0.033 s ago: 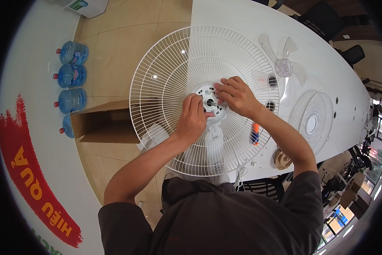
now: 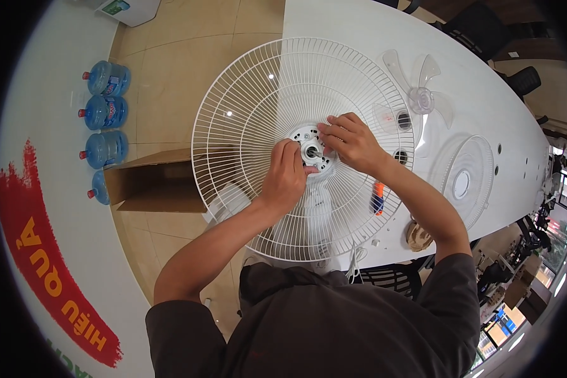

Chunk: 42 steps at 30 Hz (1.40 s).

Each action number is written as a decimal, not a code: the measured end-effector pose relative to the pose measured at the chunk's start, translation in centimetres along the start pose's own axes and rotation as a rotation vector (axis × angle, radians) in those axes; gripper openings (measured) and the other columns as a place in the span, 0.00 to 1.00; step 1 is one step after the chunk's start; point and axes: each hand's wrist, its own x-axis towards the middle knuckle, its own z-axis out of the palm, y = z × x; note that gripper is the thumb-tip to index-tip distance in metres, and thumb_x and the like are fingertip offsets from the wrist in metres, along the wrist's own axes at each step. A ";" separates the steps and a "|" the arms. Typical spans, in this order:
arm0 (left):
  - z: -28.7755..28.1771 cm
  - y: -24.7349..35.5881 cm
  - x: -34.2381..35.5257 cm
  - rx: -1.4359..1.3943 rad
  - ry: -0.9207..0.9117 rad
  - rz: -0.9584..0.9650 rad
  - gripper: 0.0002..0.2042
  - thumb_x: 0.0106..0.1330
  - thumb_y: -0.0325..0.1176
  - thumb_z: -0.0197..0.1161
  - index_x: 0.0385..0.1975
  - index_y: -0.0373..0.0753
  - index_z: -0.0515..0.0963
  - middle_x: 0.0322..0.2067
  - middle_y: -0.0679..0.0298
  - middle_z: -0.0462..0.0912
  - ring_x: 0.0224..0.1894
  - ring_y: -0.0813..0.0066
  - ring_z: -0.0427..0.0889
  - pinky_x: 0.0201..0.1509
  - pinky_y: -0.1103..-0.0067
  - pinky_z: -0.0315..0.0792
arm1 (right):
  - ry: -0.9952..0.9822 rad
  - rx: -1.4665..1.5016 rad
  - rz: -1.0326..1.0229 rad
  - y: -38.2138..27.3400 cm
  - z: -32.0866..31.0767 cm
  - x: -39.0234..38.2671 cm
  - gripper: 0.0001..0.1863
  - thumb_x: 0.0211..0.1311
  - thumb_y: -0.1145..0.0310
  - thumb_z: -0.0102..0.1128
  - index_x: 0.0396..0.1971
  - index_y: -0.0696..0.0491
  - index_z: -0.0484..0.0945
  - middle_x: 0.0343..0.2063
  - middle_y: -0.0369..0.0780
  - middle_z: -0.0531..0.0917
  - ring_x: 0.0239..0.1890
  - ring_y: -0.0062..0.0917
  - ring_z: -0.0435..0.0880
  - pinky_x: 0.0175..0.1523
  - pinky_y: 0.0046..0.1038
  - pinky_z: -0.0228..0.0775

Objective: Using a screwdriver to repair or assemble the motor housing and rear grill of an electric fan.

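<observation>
A large round white wire fan grille (image 2: pixel 266 82) lies in front of me, fitted around the white motor hub (image 2: pixel 312 165) with its metal shaft in the middle. My left hand (image 2: pixel 284 175) is closed at the lower left of the hub, its fingertips bent onto the grille's centre and its thumb beside the plate. On the upper right, my right hand (image 2: pixel 352 143) presses curled fingers against the same centre ring. Its fingertips are partly hidden. Through the wires, the fan's white stand (image 2: pixel 318 214) shows below the hub.
On the white table (image 2: pixel 346 19) to the right lie a clear fan blade (image 2: pixel 422 99), a second white grille (image 2: pixel 463 184), an orange and blue screwdriver handle (image 2: pixel 378 200) and a brown roll (image 2: pixel 418 236). An open cardboard box (image 2: pixel 151 181) and water bottles (image 2: pixel 107 150) stand on the left.
</observation>
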 end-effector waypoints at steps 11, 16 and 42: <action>-0.1 0.8 0.0 -0.115 0.022 -0.131 0.24 0.51 0.31 0.76 0.42 0.20 0.75 0.44 0.48 0.72 0.48 0.48 0.75 0.53 0.63 0.74 | -0.022 -0.008 -0.021 0.0 0.1 -0.4 0.15 0.49 0.67 0.71 0.37 0.58 0.82 0.47 0.40 0.86 0.51 0.35 0.83 0.53 0.37 0.73; -0.9 1.9 -0.8 -0.037 -0.020 -0.203 0.28 0.52 0.37 0.76 0.44 0.20 0.75 0.47 0.48 0.73 0.52 0.50 0.72 0.58 0.63 0.70 | -0.024 -0.026 0.002 -0.4 0.0 -0.7 0.14 0.50 0.68 0.71 0.38 0.56 0.83 0.47 0.39 0.86 0.52 0.33 0.82 0.53 0.35 0.71; 1.4 3.9 -1.0 0.055 0.040 -0.310 0.30 0.60 0.37 0.72 0.52 0.17 0.69 0.54 0.45 0.67 0.61 0.46 0.65 0.74 0.45 0.50 | 0.042 -0.041 0.060 -0.6 1.0 -1.2 0.13 0.47 0.70 0.71 0.35 0.56 0.82 0.44 0.39 0.86 0.45 0.33 0.82 0.48 0.35 0.71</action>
